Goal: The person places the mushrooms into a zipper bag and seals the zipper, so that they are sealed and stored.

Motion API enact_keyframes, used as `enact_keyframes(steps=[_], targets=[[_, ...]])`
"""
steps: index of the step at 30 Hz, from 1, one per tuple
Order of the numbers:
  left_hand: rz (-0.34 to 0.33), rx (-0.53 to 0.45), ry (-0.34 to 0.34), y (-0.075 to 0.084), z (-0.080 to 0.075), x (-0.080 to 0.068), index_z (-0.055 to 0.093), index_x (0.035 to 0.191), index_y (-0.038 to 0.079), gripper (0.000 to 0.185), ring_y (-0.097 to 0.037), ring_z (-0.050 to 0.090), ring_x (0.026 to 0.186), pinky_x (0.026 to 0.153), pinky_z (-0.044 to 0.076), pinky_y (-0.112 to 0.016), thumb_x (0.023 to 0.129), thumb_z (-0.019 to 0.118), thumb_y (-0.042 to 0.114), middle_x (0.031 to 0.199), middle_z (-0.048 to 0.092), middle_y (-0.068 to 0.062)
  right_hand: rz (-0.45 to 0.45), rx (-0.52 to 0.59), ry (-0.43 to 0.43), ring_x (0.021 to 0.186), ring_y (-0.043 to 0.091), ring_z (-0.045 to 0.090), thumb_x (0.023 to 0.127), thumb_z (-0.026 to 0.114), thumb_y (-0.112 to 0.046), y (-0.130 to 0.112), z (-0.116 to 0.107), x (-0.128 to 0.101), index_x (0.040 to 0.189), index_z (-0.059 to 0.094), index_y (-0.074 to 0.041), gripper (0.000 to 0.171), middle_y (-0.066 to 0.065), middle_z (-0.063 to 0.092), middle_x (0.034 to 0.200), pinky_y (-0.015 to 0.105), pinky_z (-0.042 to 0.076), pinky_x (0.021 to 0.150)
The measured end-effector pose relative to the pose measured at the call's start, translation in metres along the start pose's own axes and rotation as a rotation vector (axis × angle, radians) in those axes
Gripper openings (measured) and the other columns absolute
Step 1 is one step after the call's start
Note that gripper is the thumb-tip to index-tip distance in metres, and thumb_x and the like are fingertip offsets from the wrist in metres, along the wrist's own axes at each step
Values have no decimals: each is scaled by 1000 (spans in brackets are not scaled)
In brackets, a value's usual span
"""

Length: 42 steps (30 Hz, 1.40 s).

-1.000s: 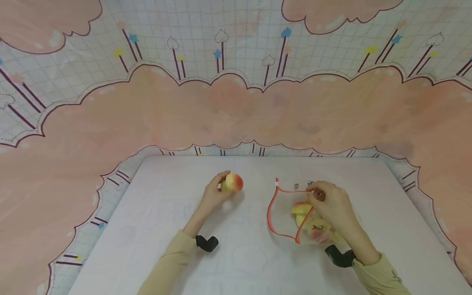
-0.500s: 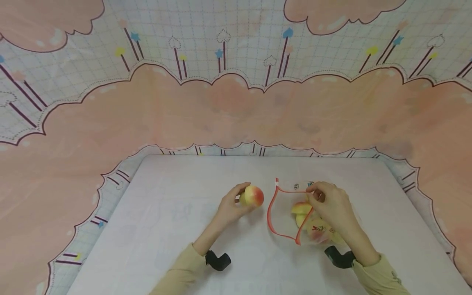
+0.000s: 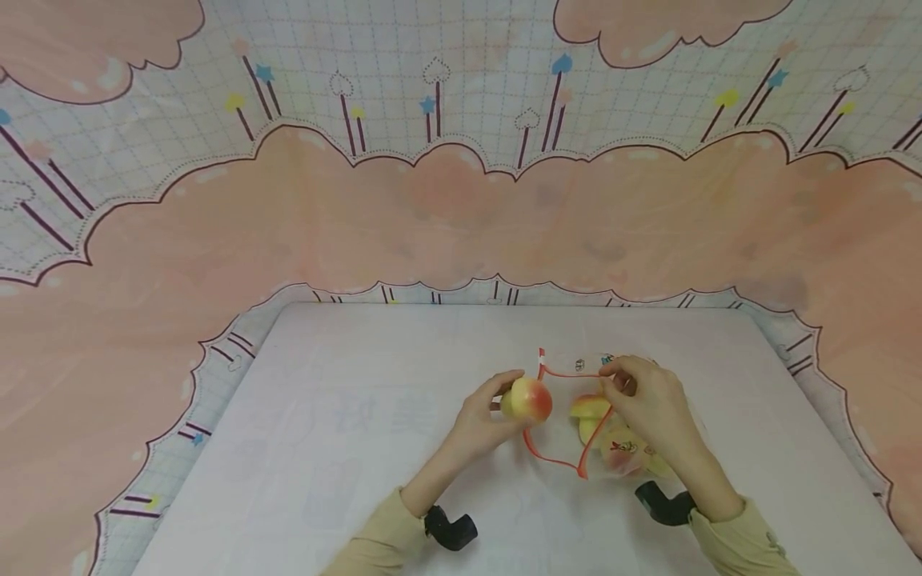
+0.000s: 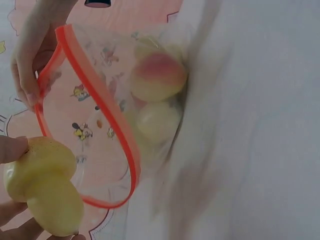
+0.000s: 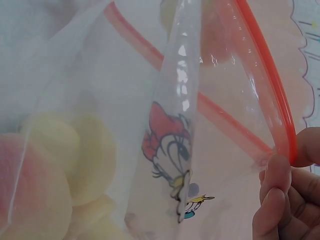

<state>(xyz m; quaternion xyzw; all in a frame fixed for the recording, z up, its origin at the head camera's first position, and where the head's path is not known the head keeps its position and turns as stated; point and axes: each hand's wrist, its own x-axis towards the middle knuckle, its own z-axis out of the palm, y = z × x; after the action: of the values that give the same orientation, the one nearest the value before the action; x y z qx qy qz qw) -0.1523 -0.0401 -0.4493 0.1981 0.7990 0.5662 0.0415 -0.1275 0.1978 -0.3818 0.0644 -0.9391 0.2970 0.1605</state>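
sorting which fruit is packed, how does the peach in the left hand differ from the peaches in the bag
The held peach is outside the bag, at its red-rimmed mouth; the bagged peaches lie inside, behind clear plastic. The held peach is lifted and gripped by the left hand; the bagged peaches rest low in the bag, whose rim the right hand pinches open. The held one is single; the bagged ones are several. All are yellow with a red blush.

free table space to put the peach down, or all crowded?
Bare table left of the left hand, and the far strip behind the bag. Crowded at centre: peach, bag mouth, right hand.
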Motion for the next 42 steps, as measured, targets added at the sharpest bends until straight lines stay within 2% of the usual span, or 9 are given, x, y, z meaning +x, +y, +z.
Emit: enact_keyframes(steps=[4, 14, 19, 24, 32, 35, 39, 42], targets=[[6, -19, -22, 4, 7, 1, 51, 136, 13, 62, -22, 54, 117, 92, 47, -33, 80, 77, 17, 128, 60, -5, 5, -1, -5, 64, 11, 49, 83, 69, -11, 1, 0, -1, 89, 71, -8, 7, 0, 59, 71, 21, 38, 56], [29, 23, -104, 14, 20, 9, 50, 137, 15, 63, -18, 56, 114, 92, 49, -28, 80, 76, 20, 129, 60, -2, -25, -5, 19, 63, 9, 49, 81, 70, -9, 3, 0, 0, 87, 71, -9, 6, -1, 59, 70, 21, 39, 56], [45, 14, -160, 18, 26, 14, 52, 135, 13, 63, -14, 57, 107, 88, 50, -26, 78, 78, 19, 127, 61, -1, -12, -6, 1, 64, 11, 50, 82, 68, -9, 3, -1, -1, 88, 71, -9, 7, 1, 59, 71, 21, 39, 55], [38, 28, -226, 22, 30, 20, 51, 136, 15, 63, -14, 59, 111, 91, 51, -29, 79, 78, 20, 128, 61, -1, -17, -9, 0, 63, 11, 50, 82, 68, -8, 3, -1, -1, 88, 71, -9, 7, 1, 59, 71, 21, 39, 54], [32, 20, -307, 19, 40, 27, 52, 135, 14, 60, -16, 58, 116, 90, 50, -20, 80, 77, 19, 132, 56, -3, -12, -7, -12, 64, 13, 50, 82, 68, -7, 3, -1, -1, 89, 71, -8, 8, 1, 58, 70, 20, 39, 52], [64, 16, -332, 17, 45, 29, 54, 133, 14, 57, -13, 57, 113, 88, 51, -21, 80, 76, 16, 132, 56, -3, -17, -6, -6, 63, 12, 50, 82, 68, -7, 3, -1, -1, 89, 71, -8, 7, 1, 59, 70, 20, 39, 53], [109, 60, -357, 12, 49, 31, 55, 133, 15, 56, -9, 55, 109, 84, 50, -19, 80, 75, 16, 130, 56, -2, -11, -2, -7, 64, 12, 50, 82, 68, -8, 2, -2, -1, 89, 71, -8, 7, 1, 59, 71, 20, 39, 52], [114, 117, -366, 8, 51, 32, 54, 134, 14, 58, -7, 55, 109, 84, 49, -17, 79, 75, 17, 129, 56, -3, -5, 3, -11, 64, 12, 50, 83, 68, -8, 2, -2, -2, 90, 71, -8, 8, 2, 60, 72, 20, 39, 52]])
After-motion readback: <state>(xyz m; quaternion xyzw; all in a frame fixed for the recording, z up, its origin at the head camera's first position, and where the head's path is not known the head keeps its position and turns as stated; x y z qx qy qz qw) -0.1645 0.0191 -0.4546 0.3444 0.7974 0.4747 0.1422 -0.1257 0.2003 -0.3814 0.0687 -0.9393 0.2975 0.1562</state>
